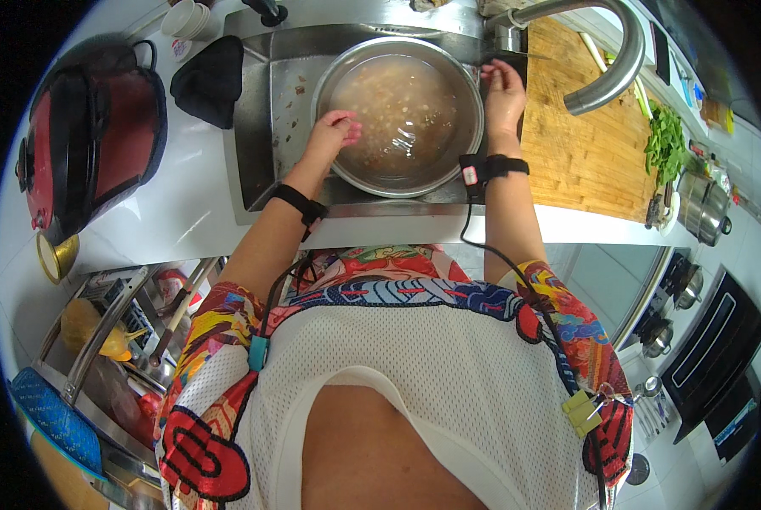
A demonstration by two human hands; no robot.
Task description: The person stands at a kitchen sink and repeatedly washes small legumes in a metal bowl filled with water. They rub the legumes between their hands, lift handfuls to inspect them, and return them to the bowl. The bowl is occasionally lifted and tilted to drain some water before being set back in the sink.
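Note:
A large round metal basin (pixel 475 102) stands in the stainless steel sink (pixel 261 170). Cloudy water (pixel 414 127) fills much of it, with many small pale and brownish pieces lying under the surface; their kind I cannot make out. Over the basin's left side is my left hand (pixel 336 134), its fingers loosely bent and apart, holding nothing that I can see. Just beyond the right rim, my right hand (pixel 504 92) is raised with fingers slightly curled and apart, also with nothing visible in it. Black straps with cables circle both wrists.
The tap (pixel 601 93) arches over the wooden cutting board (pixel 567 144) on the right, where green leafy vegetables (pixel 665 144) lie. At the left are a black cloth (pixel 210 82), stacked white cups (pixel 189 19) and a red cooker (pixel 100 127). Dark bits (pixel 294 102) dot the sink floor.

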